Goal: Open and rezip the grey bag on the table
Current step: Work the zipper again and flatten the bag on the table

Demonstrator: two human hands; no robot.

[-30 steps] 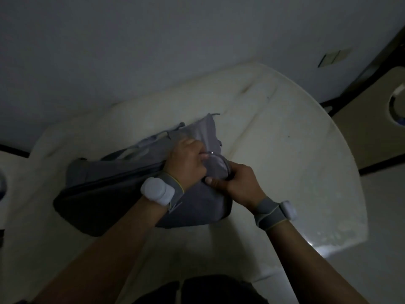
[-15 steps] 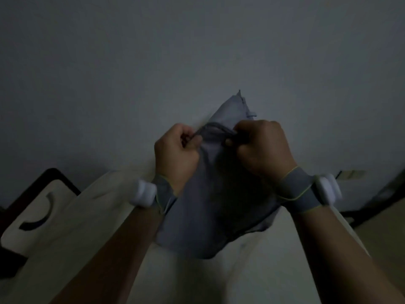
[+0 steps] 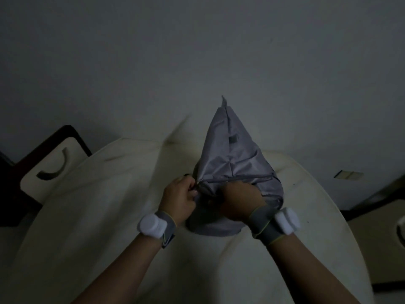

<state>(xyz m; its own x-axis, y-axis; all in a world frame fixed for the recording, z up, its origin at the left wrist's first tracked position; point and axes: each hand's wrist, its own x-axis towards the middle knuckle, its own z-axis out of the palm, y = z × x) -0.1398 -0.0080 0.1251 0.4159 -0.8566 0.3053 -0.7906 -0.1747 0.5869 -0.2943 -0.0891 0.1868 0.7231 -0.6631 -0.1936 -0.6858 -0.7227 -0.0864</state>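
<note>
The grey bag (image 3: 232, 163) stands up on its end on the pale round tabletop (image 3: 87, 216), with its pointy tip aimed at 12 o'clock and its fat bottom sitting close to the person. Both hands are at the low part of the bag. The left hand (image 3: 178, 199) is closed tight at the bag's 9 o'clock side, and it looks like it pinches a small shiny zip pull (image 3: 198, 183) there, though the room is dark and the pull is tiny. The right hand (image 3: 241, 199) is curled shut on the soft cloth just below the zip line (image 3: 238, 178), which runs across the bag toward 3 o'clock. The bag is floppy, so I think it could tip over or sag if the right hand lets go. If the cloth goes loose, the zip may bunch up and stick. A hard tug could also catch a fold of cloth in the zip teeth. It is so dim that the person may not see this in time. A chair (image 3: 51, 163) stands at 9 o'clock, well apart from the bag.
</note>
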